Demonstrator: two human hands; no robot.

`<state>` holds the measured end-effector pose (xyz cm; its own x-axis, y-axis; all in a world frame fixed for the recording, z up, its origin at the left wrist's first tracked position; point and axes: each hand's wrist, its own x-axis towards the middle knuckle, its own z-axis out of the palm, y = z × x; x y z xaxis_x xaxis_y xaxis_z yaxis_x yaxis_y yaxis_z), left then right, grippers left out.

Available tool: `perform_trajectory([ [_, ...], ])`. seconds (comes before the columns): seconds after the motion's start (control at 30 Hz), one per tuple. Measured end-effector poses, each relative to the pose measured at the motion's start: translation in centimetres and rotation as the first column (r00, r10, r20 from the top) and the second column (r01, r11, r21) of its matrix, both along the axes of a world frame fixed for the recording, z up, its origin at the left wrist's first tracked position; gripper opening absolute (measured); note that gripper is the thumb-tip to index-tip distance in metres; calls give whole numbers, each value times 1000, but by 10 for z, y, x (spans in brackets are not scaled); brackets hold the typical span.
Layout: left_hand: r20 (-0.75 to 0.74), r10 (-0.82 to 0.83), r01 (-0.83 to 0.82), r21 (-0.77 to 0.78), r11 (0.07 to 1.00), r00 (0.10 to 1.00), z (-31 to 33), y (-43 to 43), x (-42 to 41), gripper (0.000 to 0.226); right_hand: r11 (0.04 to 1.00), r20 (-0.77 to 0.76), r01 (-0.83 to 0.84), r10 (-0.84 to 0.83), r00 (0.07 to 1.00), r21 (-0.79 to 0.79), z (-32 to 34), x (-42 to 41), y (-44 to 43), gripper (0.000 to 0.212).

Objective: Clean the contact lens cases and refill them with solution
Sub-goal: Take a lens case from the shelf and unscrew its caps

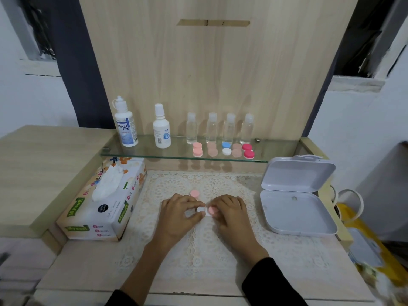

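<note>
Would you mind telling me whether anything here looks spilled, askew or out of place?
Nothing looks spilled or damaged. One pink cap lies loose on the lace mat, beyond the left hand, off the lens case that it and the right hand hold.

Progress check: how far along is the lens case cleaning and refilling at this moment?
Done: one pink cap lies off on the mat. In hand: left hand and right hand hold the case, second cap still on. Left: five capped cases and both solution bottles wait untouched on the glass shelf.

pink cap (194, 193), white lace mat (220, 184)
</note>
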<state>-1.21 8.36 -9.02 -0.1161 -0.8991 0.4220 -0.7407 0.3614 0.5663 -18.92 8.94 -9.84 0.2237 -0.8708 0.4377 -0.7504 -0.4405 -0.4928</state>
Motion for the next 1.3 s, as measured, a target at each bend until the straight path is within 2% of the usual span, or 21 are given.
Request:
perform_trajectory([
  [0.17, 1, 4, -4, -8, 1000, 1000, 0, 2, 0, 46, 1000, 103, 17, -15, 995, -23, 2, -1, 1, 34],
  [0.3, 0, 2, -2, -9, 1000, 1000, 1, 2, -1, 48, 994, 140, 98, -103, 985, 43, 4, -1, 0, 46],
  [0.43, -4, 7, -7, -6, 1000, 1000, 0, 2, 0, 46, 998, 122, 56, -59, 991, 24, -3, -3, -2, 24],
  [0.5, -7, 7, -7, -9, 1000, 1000, -1, 1, 0, 43, 999, 116, 42, -41, 992, -7, -6, -2, -2, 29],
  [0.63, -8, 3, -3, -5, 1000, 1000, -1, 1, 0, 44, 993, 198, 98, -109, 974, 62, 2, -2, 0, 46],
  [0.73, -17, 3, -3, -7, 1000, 1000, -1, 1, 1, 45, 990, 185, 104, -120, 975, 93, 5, -2, -1, 34],
  [0.93, -10, -1, 2, 10, 1000, 1000, -2, 0, 0, 45, 999, 155, 46, -50, 987, 26, -2, -1, -2, 21],
  [1.03, -2, -1, 1, 16, 1000, 1000, -2, 0, 1, 46, 1000, 206, 12, -12, 978, -2, -1, -1, -4, 18],
  [1.17, -6, 2, -2, 6, 1000, 1000, -1, 1, 1, 46, 995, 345, 75, -95, 934, 71, 5, 0, -10, 17],
  [1.23, -7, -1, 1, -2, 1000, 1000, -1, 1, 1, 46, 990, 335, 102, -130, 933, 100, 10, 0, -17, 14],
  [1.3, -7, -3, 3, 2, 1000, 1000, -2, 0, 1, 46, 985, 253, 124, -151, 956, 119, 14, -3, -27, 13],
])
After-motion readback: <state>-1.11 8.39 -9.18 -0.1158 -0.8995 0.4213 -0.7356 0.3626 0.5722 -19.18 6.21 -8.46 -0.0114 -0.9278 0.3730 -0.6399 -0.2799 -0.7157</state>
